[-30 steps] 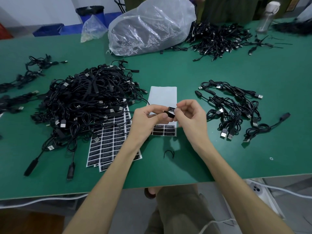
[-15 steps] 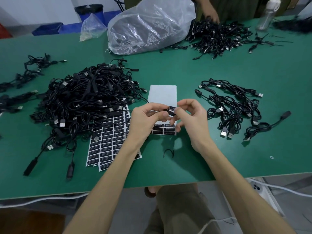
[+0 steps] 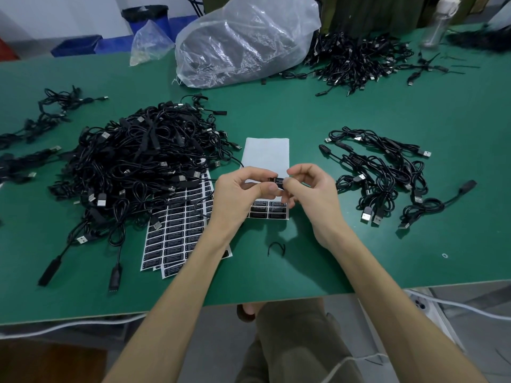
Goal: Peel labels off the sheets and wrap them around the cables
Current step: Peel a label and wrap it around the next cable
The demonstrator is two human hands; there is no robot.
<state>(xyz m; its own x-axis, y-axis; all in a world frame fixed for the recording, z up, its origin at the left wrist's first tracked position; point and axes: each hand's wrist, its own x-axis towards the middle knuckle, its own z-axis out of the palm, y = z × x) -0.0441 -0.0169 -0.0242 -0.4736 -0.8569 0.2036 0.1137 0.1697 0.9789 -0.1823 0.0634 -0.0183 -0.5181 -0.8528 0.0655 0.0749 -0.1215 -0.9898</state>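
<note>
A small black label [image 3: 278, 181] is pinched by the left hand [image 3: 240, 195] and right hand [image 3: 312, 189] above the green desk [image 3: 331, 120].

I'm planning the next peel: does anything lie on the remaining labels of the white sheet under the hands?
Nothing visible does. The remaining labels lie bare; the left hand and right hand, pinching a label onto a cable, only hide the middle of the white sheet.

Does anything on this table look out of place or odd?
A small curved black scrap lies loose on the table near its front edge, apart from the cable pile. A tiny pale ring sits alone further right. Both look like stray bits; I cannot tell what they are.
</note>
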